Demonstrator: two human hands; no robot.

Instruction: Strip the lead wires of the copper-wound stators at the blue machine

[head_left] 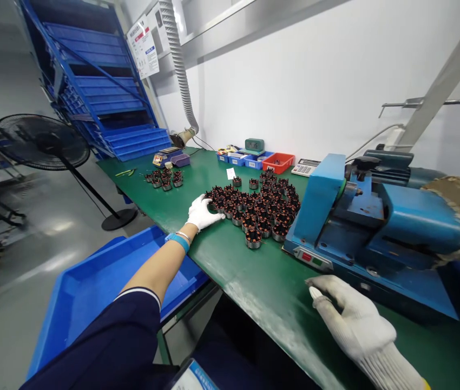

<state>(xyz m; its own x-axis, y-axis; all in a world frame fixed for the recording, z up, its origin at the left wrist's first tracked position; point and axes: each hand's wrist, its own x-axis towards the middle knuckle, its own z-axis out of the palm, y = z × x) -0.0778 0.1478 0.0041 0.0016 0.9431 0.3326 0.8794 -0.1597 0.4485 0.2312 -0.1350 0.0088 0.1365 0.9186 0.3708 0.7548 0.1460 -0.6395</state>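
Note:
My left hand [202, 213], in a white glove, is at the left edge of a dense group of small motor stators [253, 238] with copper windings and black tops. Its thumb and fingers curve round a stator [216, 208] at that edge, partly hidden by the glove. My right hand [354, 319], also in a white glove with darkened fingertips, hovers or rests near the front of a blue belt grinding machine [315, 203]; I cannot tell if it touches the table. Thumb and forefinger are slightly apart, with nothing visible between them.
Farther left on the green table [234, 265] stands a smaller group of stators [166, 180]. Blue bins [236, 160], a red bin [278, 162] and a calculator [305, 167] line the wall. A large blue crate [61, 303] sits below the left edge; a fan [43, 142] stands beyond.

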